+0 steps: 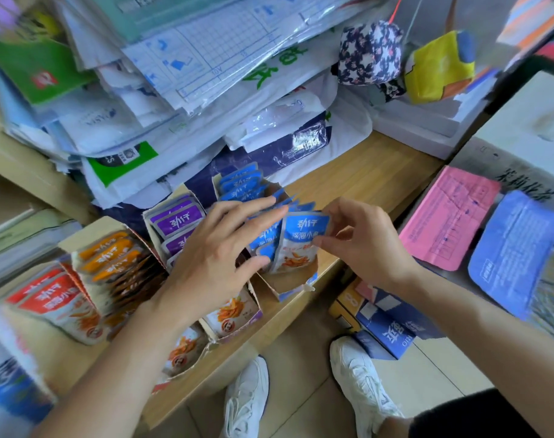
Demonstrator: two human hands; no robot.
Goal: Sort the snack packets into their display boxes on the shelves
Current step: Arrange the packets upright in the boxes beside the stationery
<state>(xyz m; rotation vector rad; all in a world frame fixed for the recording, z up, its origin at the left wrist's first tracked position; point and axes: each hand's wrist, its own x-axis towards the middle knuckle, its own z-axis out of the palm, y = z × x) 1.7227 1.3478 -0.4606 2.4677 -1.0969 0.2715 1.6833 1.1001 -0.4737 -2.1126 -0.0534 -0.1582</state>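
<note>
Left hand (218, 248) lay spread, fingers straight, over the row of blue-topped foil snack packets (237, 188) standing in the torn blue cardboard display box (289, 290), holding them back. Right hand (360, 241) pinched the front blue packet (302, 238) by its top corner; packet's bottom edge looked to be down inside the box front.

Risks, as I judged them: box front wall was ripped & low, and the box sat right at the shelf edge, so a loose packet could slip out and drop to the floor. If the left hand eased off too soon, the row would prob. flop fwd. The box of purple-topped packets (177, 222) touched it on the left, so a stray packet could land in the wrong colour.

Surface: pale wooden shelf (364, 172), w/ orange-topped packets (111, 257) and red-topped packets (48, 295) further left. A slumped pile of plastic-sleeved paper (174, 74) loomed behind. Pink printed form (446, 216) lay to the right. Below: beige tiled floor (301, 390), white sneakers (357, 374).
</note>
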